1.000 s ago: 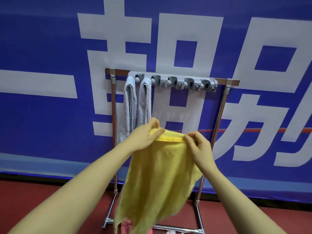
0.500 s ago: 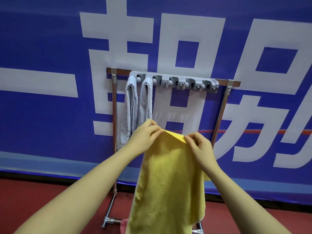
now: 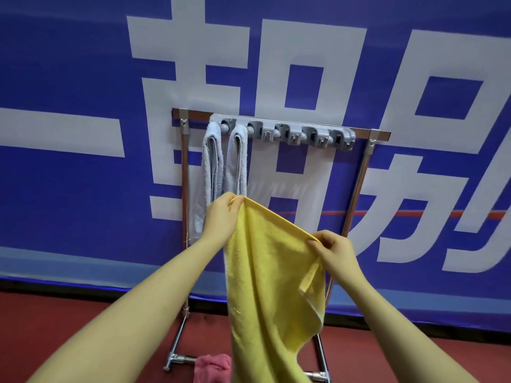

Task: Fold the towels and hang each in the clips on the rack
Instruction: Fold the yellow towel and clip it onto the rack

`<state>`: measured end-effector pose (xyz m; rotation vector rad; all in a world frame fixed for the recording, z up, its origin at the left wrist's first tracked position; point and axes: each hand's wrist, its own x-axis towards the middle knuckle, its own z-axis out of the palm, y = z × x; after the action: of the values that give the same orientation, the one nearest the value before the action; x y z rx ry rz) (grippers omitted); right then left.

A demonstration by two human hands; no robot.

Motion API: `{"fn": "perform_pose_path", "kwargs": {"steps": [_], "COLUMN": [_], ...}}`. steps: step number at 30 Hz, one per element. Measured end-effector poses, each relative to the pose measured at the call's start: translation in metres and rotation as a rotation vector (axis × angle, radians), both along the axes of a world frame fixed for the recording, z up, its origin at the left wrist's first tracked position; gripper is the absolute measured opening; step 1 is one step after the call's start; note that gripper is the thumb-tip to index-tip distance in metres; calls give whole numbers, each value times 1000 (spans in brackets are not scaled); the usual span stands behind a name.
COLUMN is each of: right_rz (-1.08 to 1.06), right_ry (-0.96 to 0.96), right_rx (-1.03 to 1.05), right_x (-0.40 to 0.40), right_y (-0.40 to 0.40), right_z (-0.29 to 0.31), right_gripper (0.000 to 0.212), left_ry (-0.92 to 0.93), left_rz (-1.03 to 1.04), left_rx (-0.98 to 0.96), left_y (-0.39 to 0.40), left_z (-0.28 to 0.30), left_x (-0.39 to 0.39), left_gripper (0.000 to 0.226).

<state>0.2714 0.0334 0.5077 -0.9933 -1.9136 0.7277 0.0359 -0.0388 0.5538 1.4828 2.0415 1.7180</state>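
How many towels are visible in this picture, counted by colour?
Pale grey folded towels hanging in the clips of the metal rack: 2
Yellow terry towel, held at its top edge by the left hand and the right hand: 1
Pink towel on the floor: 1
Total: 4

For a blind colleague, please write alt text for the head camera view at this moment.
A person's left hand and right hand pinch the top edge of a yellow towel before a metal rack. Two grey towels hang in its leftmost clips; a pink towel lies on the floor.
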Motion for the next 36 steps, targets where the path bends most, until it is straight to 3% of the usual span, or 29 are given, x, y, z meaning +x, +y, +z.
{"fn": "perform_pose_path", "kwargs": {"steps": [7,14,19,25,31,36], "right_rz": [-52,-18,53,244,246,232], "right_ry": [102,143,219,229,251,234], "right_rx": [-22,24,94,127,147,105], "right_x": [-4,-26,-36,-32,-25,-20], "right_y": [-5,-10,-19,-29,-29,-28], "right_z": [-2,14,32,45,50,45], "right_gripper": [15,10,9,9,11,12], "left_ry": [178,180,161,255,197,167], "left_rz": [-52,-227,-312,-480,-545,-471], "left_rx": [-133,-166,-113,-189,-134,-88], "left_y": [-5,-9,-10,-3,-1,1], "left_z": [-10,-12,-10,-7,-3,-2], "left_x": [-9,7,24,33,42,48], "left_gripper": [26,17,26,39,12,11]}}
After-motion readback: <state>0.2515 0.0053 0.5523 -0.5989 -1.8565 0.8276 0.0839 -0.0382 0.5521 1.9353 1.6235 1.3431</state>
